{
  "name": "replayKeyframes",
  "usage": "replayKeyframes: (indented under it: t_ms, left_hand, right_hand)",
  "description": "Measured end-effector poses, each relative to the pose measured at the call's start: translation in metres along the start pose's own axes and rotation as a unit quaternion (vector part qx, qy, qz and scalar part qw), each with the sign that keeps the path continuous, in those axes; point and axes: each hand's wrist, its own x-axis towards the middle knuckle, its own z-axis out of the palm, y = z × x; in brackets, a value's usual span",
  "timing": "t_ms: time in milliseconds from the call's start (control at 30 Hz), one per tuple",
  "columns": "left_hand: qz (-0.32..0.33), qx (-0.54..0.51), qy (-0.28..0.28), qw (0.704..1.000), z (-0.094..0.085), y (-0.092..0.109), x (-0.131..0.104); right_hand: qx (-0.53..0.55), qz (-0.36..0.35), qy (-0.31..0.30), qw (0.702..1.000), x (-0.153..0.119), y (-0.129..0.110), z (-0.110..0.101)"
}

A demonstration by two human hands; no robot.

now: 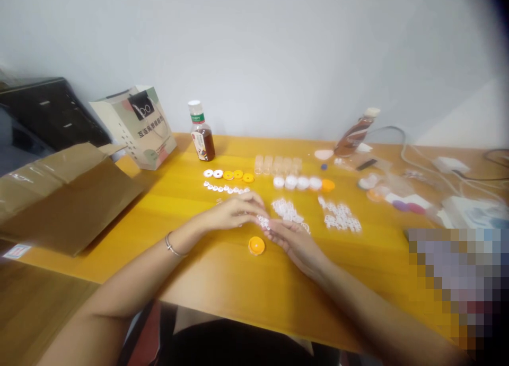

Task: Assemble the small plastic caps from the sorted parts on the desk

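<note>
Between the fingertips of both hands is a small white plastic piece (263, 222) with holes or bumps; blur hides its exact kind. My left hand (237, 211) pinches it from the left, and my right hand (292, 238) grips it from the right. Just below them on the table lies a round orange cap-like part (256, 245). Behind my hands is a pile of small white plastic pieces (287, 210), with a second pile of white ring-like pieces (342, 216) to its right. A row of small white parts (226, 188) runs beyond my left hand.
On the wooden table (214, 281) stand rows of white and orange discs (237, 174), white round parts (303, 182) and clear cups (278, 165). Two drink bottles (203, 138) (355, 134) and a paper bag (139, 130) are at the back. A cardboard box (75, 201) sits left; cables (413, 162) lie right.
</note>
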Motion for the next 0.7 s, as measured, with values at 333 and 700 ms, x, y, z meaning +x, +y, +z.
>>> replayKeyframes:
  t_ms: [333,700]
  left_hand:
    - [-0.061,-0.001,-0.024,0.998,0.002,0.004,-0.001]
    - [-0.045,0.051,-0.04,0.997,0.003,0.012,-0.001]
  right_hand:
    - [0.005,-0.015,0.013,1.0,-0.001,-0.001,0.002]
    - [-0.015,-0.021,0.014,1.0,0.0,-0.001,0.001]
